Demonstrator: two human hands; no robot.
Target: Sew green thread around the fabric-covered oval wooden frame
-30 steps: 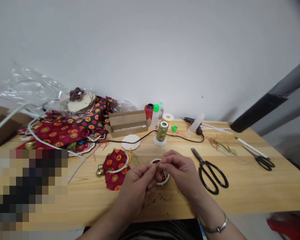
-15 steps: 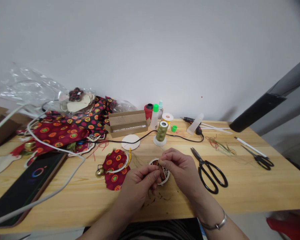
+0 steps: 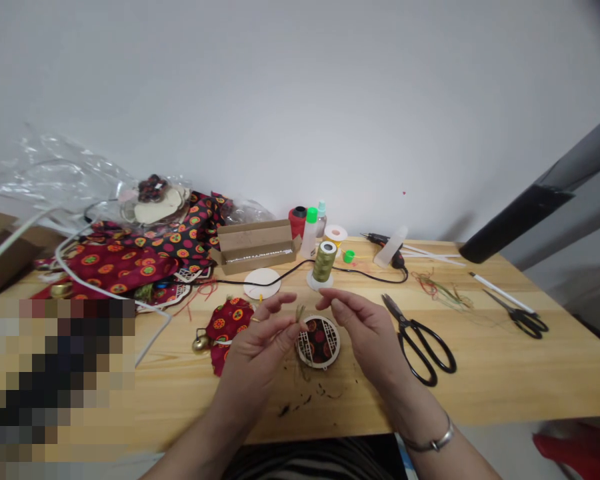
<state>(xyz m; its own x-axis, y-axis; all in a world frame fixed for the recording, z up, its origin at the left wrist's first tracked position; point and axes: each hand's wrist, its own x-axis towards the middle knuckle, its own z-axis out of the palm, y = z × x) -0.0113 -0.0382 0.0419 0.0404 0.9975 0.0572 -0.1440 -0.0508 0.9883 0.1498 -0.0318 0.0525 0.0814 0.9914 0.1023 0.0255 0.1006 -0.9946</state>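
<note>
My left hand (image 3: 260,347) pinches a small bunch of olive-green threads (image 3: 301,312) between thumb and index finger, its other fingers lifted. Facing it, my right hand (image 3: 367,333) has its fingers extended and slightly apart, with nothing visible in them. Below and between both hands, a round white lattice frame (image 3: 336,359) backed with dark patterned fabric lies on the table. Loose thread ends hang over its left edge. To the left is a red patterned fabric piece (image 3: 225,327) with a brass bell (image 3: 200,343), partly hidden behind my left hand.
Black-handled scissors (image 3: 423,347) lie right of my right hand; smaller scissors (image 3: 525,323) are farther right. Behind stand a green thread spool (image 3: 325,262), a glue bottle (image 3: 309,233) and a cardboard box (image 3: 255,263). A glue gun (image 3: 379,240) trails a black cord. Patterned cloth (image 3: 130,263) is heaped left.
My hands have moved apart, the left slightly left and the right fingers loosened. More of the round frame shows, and the green thread bunch stands visible in my left fingers.
</note>
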